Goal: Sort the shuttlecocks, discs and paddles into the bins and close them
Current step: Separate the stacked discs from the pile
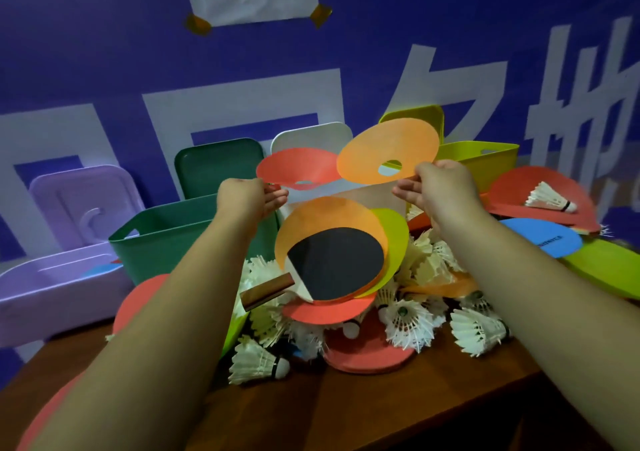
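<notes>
Aloft, red disc (298, 168) fast in left grip (246, 197), orange disc (384, 149) seemingly in right grip (440, 187).

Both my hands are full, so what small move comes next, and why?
Probably swing the left hand and its flat red disc leftward over the open purple plastic bin, which seems to hold a blue disc already; the right hand with its flat orange disc can follow.

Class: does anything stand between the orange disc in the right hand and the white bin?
Nothing visible does. The right hand pinches the orange disc in the air right over the open white bin, whose lid leans on the wall behind. The red disc in the left hand hangs beside it, not beneath.
</notes>
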`<action>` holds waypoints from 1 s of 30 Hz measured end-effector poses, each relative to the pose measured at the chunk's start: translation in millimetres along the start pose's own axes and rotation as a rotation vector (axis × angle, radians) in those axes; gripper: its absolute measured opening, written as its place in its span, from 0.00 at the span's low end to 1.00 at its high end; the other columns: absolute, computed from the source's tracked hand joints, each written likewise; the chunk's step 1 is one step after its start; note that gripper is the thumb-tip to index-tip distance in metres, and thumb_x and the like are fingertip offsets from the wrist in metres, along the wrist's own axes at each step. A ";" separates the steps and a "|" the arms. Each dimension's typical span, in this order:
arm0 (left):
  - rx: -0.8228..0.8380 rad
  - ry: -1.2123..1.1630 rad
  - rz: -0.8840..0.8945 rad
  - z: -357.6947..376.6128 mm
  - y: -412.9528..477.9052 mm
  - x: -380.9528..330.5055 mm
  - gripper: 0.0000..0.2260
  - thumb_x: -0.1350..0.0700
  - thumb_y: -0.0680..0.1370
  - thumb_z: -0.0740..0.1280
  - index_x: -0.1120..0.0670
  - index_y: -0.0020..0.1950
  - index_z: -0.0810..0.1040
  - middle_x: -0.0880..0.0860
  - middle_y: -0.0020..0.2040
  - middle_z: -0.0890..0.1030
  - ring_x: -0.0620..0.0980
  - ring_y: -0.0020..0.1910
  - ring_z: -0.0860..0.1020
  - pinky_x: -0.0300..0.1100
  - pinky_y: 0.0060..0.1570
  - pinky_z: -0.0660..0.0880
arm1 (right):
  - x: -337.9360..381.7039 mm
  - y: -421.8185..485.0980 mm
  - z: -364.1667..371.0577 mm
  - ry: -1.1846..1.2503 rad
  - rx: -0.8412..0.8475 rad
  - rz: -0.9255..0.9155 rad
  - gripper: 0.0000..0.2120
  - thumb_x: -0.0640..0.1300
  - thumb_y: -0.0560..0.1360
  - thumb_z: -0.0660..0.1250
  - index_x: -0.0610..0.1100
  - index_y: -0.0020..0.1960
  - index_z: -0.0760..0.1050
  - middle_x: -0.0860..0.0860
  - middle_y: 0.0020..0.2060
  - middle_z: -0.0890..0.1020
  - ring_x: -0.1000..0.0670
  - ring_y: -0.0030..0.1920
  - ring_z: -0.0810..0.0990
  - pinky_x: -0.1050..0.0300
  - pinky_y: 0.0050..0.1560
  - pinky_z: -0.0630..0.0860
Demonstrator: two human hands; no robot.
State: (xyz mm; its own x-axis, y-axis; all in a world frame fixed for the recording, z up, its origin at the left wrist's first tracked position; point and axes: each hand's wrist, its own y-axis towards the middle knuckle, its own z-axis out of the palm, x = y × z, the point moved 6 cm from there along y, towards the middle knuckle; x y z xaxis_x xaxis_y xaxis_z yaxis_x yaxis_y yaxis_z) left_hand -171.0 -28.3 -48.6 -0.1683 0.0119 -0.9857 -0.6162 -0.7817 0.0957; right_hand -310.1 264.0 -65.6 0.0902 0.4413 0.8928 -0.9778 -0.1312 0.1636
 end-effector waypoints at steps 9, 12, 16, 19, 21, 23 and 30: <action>0.022 0.673 0.194 14.4 19.5 14.3 0.13 0.61 0.83 0.67 0.56 0.66 0.81 0.56 0.51 0.84 0.55 0.43 0.85 0.55 0.51 0.85 | -10.4 37.5 6.3 0.073 -0.003 0.183 0.08 0.29 0.82 0.58 0.32 0.60 0.71 0.37 0.45 0.78 0.44 0.45 0.84 0.51 0.36 0.86; 0.074 0.918 0.374 16.3 18.7 10.2 0.11 0.55 0.84 0.63 0.49 0.63 0.83 0.50 0.56 0.85 0.52 0.47 0.83 0.50 0.51 0.82 | -12.0 49.1 10.5 0.000 -0.002 0.169 0.08 0.31 0.83 0.60 0.31 0.61 0.72 0.38 0.46 0.79 0.45 0.45 0.85 0.53 0.33 0.85; 0.121 1.268 0.547 25.3 12.3 6.6 0.21 0.41 0.88 0.53 0.50 0.63 0.81 0.55 0.54 0.84 0.56 0.52 0.81 0.49 0.49 0.77 | -14.4 63.1 21.4 -0.074 0.020 0.164 0.07 0.33 0.84 0.61 0.32 0.60 0.72 0.36 0.52 0.82 0.45 0.46 0.85 0.53 0.33 0.84; 0.147 1.398 0.566 33.3 2.0 7.4 0.25 0.39 0.87 0.48 0.52 0.65 0.78 0.57 0.54 0.83 0.58 0.53 0.80 0.51 0.49 0.77 | -19.7 66.7 34.2 -0.165 0.102 0.219 0.07 0.37 0.86 0.59 0.35 0.62 0.71 0.36 0.60 0.82 0.46 0.49 0.84 0.52 0.41 0.83; 0.148 1.414 0.577 37.1 -1.6 9.5 0.27 0.38 0.87 0.47 0.53 0.65 0.78 0.57 0.51 0.82 0.58 0.51 0.80 0.52 0.50 0.78 | -21.8 65.4 35.5 -0.209 0.095 0.240 0.07 0.37 0.86 0.58 0.37 0.63 0.69 0.39 0.61 0.81 0.45 0.53 0.83 0.51 0.45 0.82; 0.136 1.417 0.582 37.5 -4.9 12.6 0.27 0.38 0.87 0.47 0.53 0.64 0.78 0.57 0.50 0.82 0.58 0.49 0.79 0.52 0.49 0.77 | -24.9 63.7 33.7 -0.302 0.089 0.231 0.08 0.37 0.86 0.58 0.37 0.63 0.71 0.41 0.60 0.82 0.45 0.51 0.83 0.50 0.48 0.82; 0.222 1.503 0.557 39.6 -19.5 19.3 0.17 0.47 0.88 0.56 0.54 0.71 0.75 0.58 0.65 0.80 0.60 0.61 0.79 0.55 0.61 0.77 | -22.3 28.5 30.1 -0.747 0.187 0.045 0.09 0.41 0.77 0.67 0.38 0.51 0.83 0.40 0.44 0.85 0.44 0.40 0.78 0.51 0.40 0.74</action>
State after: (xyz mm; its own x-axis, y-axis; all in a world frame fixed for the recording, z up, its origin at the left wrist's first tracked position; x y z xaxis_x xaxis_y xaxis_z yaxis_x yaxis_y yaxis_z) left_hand -192.7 11.8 -64.0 0.3865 -0.9210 -0.0493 -0.8552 -0.3779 0.3546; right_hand -334.4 223.7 -68.2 0.2199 -0.2752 0.9359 -0.9412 -0.3121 0.1293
